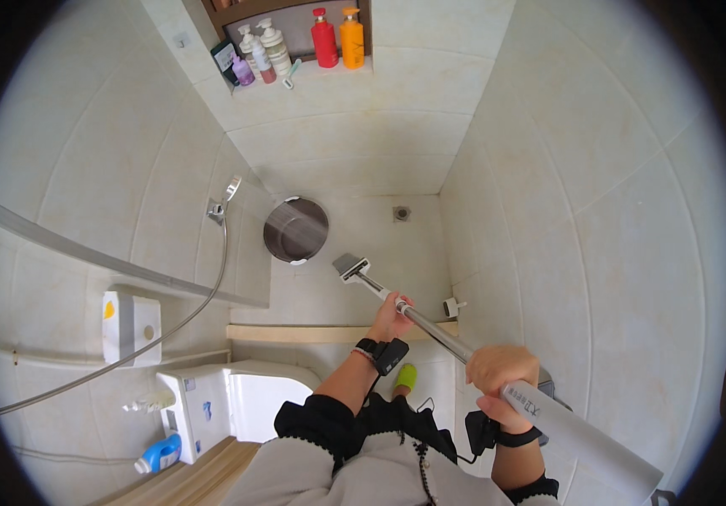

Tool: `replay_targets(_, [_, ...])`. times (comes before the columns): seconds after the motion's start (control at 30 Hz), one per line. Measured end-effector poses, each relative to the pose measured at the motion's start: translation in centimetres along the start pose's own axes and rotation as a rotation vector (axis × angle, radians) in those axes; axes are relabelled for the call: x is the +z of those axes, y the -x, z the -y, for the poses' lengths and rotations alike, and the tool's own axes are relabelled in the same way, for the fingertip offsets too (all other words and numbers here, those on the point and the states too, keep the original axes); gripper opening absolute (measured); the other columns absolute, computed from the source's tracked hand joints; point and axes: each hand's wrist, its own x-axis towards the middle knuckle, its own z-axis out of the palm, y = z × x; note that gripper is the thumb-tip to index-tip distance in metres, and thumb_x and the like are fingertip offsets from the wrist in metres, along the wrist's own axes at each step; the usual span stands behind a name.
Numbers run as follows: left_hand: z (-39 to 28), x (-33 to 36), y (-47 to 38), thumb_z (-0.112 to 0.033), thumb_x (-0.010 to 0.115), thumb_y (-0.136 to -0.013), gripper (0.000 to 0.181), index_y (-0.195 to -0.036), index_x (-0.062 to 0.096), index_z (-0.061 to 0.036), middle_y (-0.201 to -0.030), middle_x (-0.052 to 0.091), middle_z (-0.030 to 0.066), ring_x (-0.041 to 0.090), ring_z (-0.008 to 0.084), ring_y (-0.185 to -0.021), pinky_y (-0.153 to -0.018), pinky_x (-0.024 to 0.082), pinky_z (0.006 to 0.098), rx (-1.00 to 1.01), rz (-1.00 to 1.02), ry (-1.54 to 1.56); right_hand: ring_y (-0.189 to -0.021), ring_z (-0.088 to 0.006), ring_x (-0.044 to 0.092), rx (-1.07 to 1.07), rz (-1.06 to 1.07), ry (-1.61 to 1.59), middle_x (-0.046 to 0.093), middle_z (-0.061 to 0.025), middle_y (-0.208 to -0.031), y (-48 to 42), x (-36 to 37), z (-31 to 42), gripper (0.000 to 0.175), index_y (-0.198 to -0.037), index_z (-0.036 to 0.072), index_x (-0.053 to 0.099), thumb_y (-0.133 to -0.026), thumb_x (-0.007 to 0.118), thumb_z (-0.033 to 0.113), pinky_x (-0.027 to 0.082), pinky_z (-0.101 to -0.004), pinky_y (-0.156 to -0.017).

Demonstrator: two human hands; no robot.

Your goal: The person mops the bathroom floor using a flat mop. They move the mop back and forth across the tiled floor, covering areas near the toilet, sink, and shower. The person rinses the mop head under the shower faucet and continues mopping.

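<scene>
A sponge mop (433, 331) runs slantwise across the view, its grey sponge head (350, 267) low over or on the tiled shower floor. My left hand (393, 316) grips the metal pole near the head. My right hand (502, 378) is closed around the pole farther up, just below the thick white grip. Left of the mop head stands a round dark bucket (296, 230) with white handles. Streaks of water from the shower head (232, 188) on the left wall cross the bucket; its water level cannot be told.
A floor drain (401, 214) lies right of the bucket. A raised sill (337, 333) crosses in front of me. Pump bottles (325, 39) line the wall niche. A white toilet (268, 398) stands at lower left, with a blue detergent bottle (161, 453). The metal shower hose (211, 294) hangs at left.
</scene>
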Motion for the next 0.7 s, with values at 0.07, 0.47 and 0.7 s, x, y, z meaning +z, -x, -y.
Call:
replay_targets(0.07, [-0.10,-0.31,-0.10,-0.019,0.054,-0.092,0.014,-0.088,0.046,-0.0088,-0.079,0.054,0.0041,0.056,0.0169,-0.071,-0.065,0.050,0.0318,-0.006,0.003,0.011,-0.044,-0.0253,0.042,-0.012,0.027,0.000,0.040,-0.0058,-0.047,-0.12,-0.11,-0.14,0.024,-0.051,0.006,0.042,-0.058,0.064,-0.001,0.038,-0.0335,-0.049])
replay_targets(0.47, [0.07,-0.39,-0.18,-0.020,0.056,-0.092,0.017,-0.086,0.046,-0.0077,-0.074,0.054,0.0023,0.056,0.0145,-0.069,-0.064,0.051,0.0282,-0.016,0.061,0.015,-0.037,-0.0207,0.037,-0.051,0.003,0.036,0.038,-0.0030,-0.044,-0.41,-0.04,-0.52,0.032,-0.049,0.007,0.038,-0.064,0.066,0.010,0.038,-0.0325,-0.047])
replay_targets(0.7, [0.02,-0.27,0.05,-0.020,0.054,-0.095,0.017,-0.094,0.043,-0.0079,-0.080,0.053,0.0051,0.055,0.0158,-0.072,-0.065,0.052,0.0293,-0.009,0.077,-0.021,-0.037,-0.0211,0.036,-0.052,-0.010,0.028,0.037,-0.0037,-0.043,-0.27,0.00,-0.60,0.033,-0.049,0.007,0.037,-0.064,0.066,0.011,0.036,-0.0325,-0.047])
